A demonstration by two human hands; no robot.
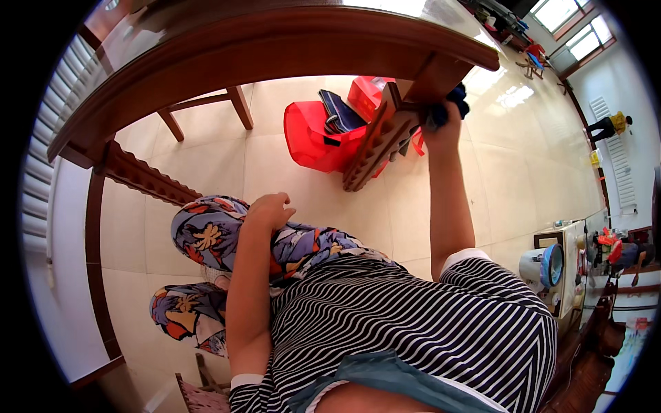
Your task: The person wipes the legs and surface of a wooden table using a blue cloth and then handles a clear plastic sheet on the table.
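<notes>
My right hand [445, 126] grips a dark blue cloth [457, 98] against the upper part of a carved wooden table leg [379, 142]. The leg hides part of the cloth. Over the patterned trousers [206, 227], near the knee, my left hand [269, 210] holds nothing, its fingers loosely bent and apart. Above both hands runs the brown wooden apron [279, 46] of the table, whose top [206, 10] is shiny. A second carved leg [150, 173] stands at the left.
Behind the near leg, a red bag [307, 139] with a dark blue folded item [341, 113] sits on the tiled floor [206, 160]. Stool legs [240, 108] show beneath the table. A bin [537, 266] stands at right. Farther off is a person [612, 126] in yellow.
</notes>
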